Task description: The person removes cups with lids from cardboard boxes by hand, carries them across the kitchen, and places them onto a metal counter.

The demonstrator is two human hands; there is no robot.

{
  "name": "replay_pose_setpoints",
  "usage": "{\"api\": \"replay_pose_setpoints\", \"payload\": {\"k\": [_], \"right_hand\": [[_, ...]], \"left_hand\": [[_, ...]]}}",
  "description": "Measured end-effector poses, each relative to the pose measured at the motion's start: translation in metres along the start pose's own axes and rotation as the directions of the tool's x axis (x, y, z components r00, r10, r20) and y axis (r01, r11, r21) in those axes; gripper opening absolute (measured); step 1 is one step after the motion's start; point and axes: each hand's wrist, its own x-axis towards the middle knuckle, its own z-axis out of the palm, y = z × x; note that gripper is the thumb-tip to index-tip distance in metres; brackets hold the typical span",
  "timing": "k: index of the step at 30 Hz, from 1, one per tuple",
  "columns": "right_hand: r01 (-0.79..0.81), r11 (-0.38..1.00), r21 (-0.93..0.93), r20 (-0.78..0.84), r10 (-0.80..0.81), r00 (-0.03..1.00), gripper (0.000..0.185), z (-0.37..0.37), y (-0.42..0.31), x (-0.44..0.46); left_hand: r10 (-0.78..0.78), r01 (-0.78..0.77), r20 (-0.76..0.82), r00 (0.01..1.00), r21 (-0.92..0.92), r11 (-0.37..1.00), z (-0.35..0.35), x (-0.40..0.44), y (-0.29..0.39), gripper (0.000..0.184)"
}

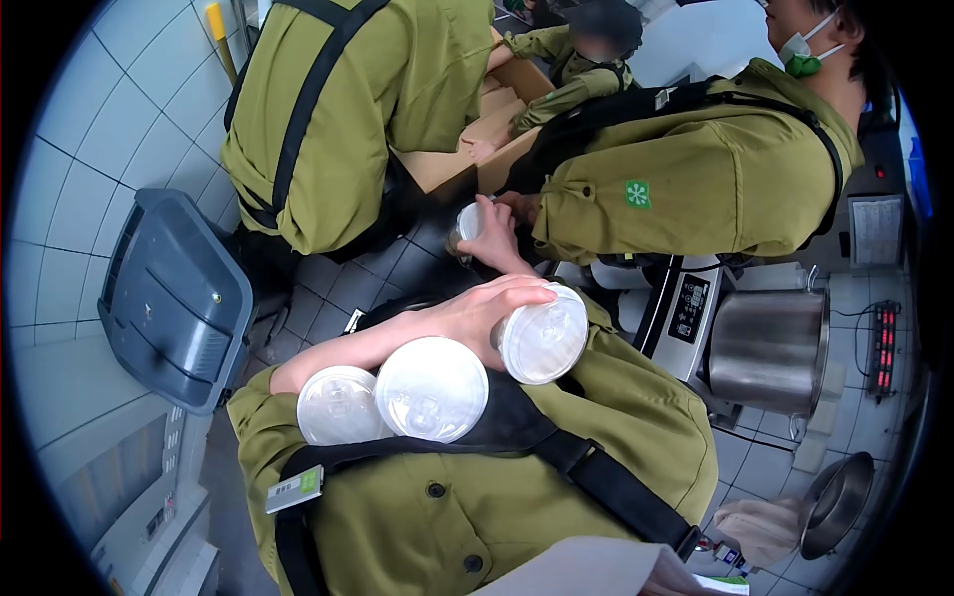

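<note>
My left forearm lies across my chest, with two lidded cups, a smaller one (338, 407) and a larger one (432, 389), upright between it and my shirt. The fingers of my left hand (487, 310) are wrapped round a third lidded cup (545, 335), tilted at the right. Farther forward, my right hand (497, 243) is closed round another cup (467, 226), seen partly from the side. A co-worker's hand (521, 206) is close beside that cup; whether it touches the cup is unclear.
Co-workers in green shirts stand ahead, around an open cardboard box (437, 169). A grey lidded bin (179, 298) is at the left. To the right are a control panel (688, 306), a steel pot (765, 348) and a metal pan (837, 505).
</note>
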Motion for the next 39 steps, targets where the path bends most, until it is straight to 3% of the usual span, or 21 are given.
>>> {"api": "replay_pose_setpoints", "payload": {"k": [39], "right_hand": [[0.028,0.999,-0.027,-0.071,-0.03,0.997,0.094,-0.003,0.003,0.018]], "left_hand": [[0.044,-0.043,-0.025,0.999,0.048,0.998,-0.004,0.001,0.002,0.093]]}}
